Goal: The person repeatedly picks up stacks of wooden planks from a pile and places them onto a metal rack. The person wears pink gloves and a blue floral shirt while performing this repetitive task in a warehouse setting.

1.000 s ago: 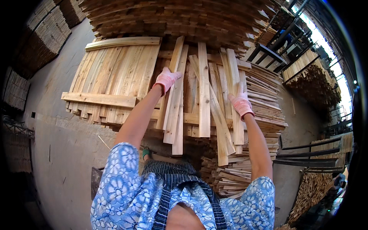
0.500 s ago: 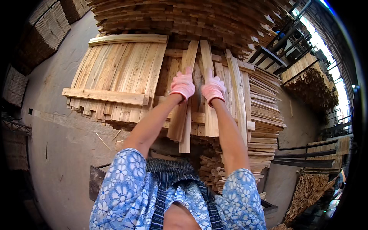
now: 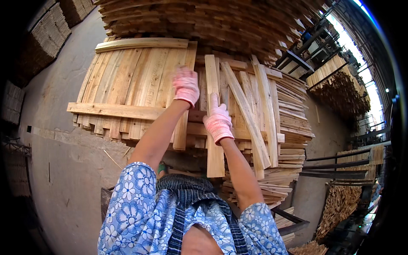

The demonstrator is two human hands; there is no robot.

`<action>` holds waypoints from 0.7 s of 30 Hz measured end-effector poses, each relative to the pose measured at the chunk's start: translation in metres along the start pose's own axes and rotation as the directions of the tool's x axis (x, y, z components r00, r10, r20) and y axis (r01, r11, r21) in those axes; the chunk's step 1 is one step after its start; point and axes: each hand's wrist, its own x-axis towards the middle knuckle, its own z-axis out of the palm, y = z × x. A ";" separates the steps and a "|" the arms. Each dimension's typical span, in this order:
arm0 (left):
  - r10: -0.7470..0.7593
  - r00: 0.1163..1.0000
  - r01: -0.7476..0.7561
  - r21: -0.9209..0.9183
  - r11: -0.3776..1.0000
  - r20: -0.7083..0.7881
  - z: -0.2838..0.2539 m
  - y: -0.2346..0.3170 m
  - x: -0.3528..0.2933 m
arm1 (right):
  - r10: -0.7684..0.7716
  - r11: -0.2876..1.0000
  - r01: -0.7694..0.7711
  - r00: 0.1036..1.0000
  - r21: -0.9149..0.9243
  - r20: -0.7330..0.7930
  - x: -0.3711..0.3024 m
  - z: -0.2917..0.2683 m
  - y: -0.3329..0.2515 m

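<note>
My left hand (image 3: 186, 87), in a pink knit glove, is over the right edge of a slatted wooden panel (image 3: 136, 74). Motion smears its fingers. A plank (image 3: 180, 135) shows below that wrist, along the panel's edge. My right hand (image 3: 219, 121), gloved alike, grips a pale wooden plank (image 3: 216, 158) from its right side, the index finger stretched along its face. This plank points toward me, its near end jutting past the stack. Right of it, a slanted plank (image 3: 248, 117) and an upright-lying plank (image 3: 267, 114) rest across cross battens (image 3: 238, 134).
A tall stack of boards (image 3: 204, 21) rises at the back. More board ends (image 3: 293, 114) stick out on the right. Bundled wood (image 3: 49, 32) stands far left on the concrete floor (image 3: 63, 157). Dark metal bars (image 3: 335, 170) lie at the right.
Both hands have moved left. The right hand has gone from one plank to another further left and nearer me. Several loose planks have shifted, one now slanting on the right.
</note>
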 end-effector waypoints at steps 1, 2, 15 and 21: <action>-0.051 0.998 0.054 -0.088 0.995 0.040 -0.003 -0.012 0.005 | -0.019 0.998 0.020 1.000 0.053 -0.011 0.004 0.002 -0.004; -0.087 0.992 0.103 -0.178 0.979 0.093 -0.005 -0.023 0.006 | -0.025 0.994 0.026 1.000 0.106 -0.014 0.006 0.006 -0.001; 0.262 0.947 -0.163 -0.427 0.890 0.186 -0.011 -0.085 0.057 | -0.053 0.912 0.119 0.983 0.392 -0.175 0.070 0.024 -0.070; 0.347 0.908 -0.249 -0.363 0.898 0.234 -0.002 -0.110 0.067 | -0.135 0.937 0.176 0.979 0.301 -0.154 0.031 -0.031 -0.022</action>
